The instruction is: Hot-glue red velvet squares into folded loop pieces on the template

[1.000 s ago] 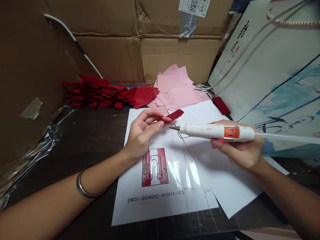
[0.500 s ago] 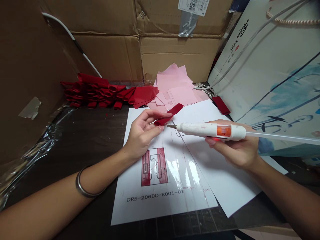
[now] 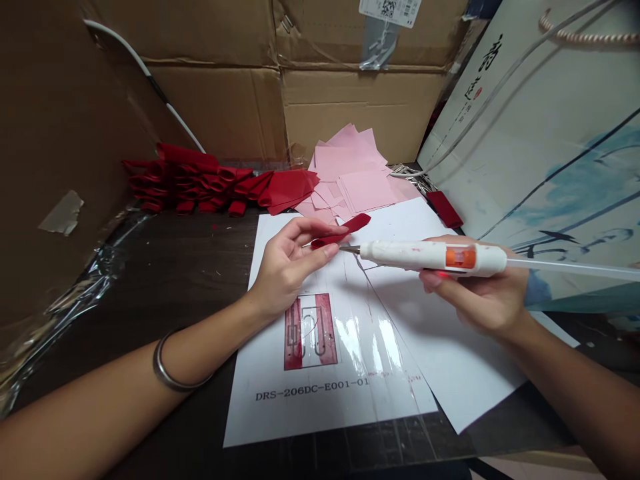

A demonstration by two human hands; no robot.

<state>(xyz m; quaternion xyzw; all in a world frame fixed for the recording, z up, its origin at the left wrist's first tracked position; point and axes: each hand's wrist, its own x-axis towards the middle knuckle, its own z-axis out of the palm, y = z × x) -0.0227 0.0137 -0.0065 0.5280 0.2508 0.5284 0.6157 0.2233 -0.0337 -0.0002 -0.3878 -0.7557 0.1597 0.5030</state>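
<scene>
My left hand (image 3: 293, 263) pinches a folded red strip (image 3: 356, 225), fabric or paper, above the printed sheet (image 3: 270, 420). Its fingers hide the strip's left part. In my right hand (image 3: 483, 293) is a white hot glue gun (image 3: 400, 255) with an orange window, its metal nozzle pointing left. That nozzle reaches the strip's lower edge beside my left thumb; whether it touches cannot be told. A clear glue stick (image 3: 575, 268) runs out of the gun's back end.
Red folded pieces (image 3: 200, 183) are heaped at the back left, beside pink paper squares (image 3: 350, 167). Small metal clips (image 3: 415, 177) and a dark red piece (image 3: 444, 209) lie near a large printed bag (image 3: 560, 153). Cardboard (image 3: 360, 113) walls the back; a white cable (image 3: 125, 50) hangs left.
The red strip has tilted flatter in my left hand, and my thumb has moved slightly right. The glue gun has shifted a little right, its nozzle now close against the strip.
</scene>
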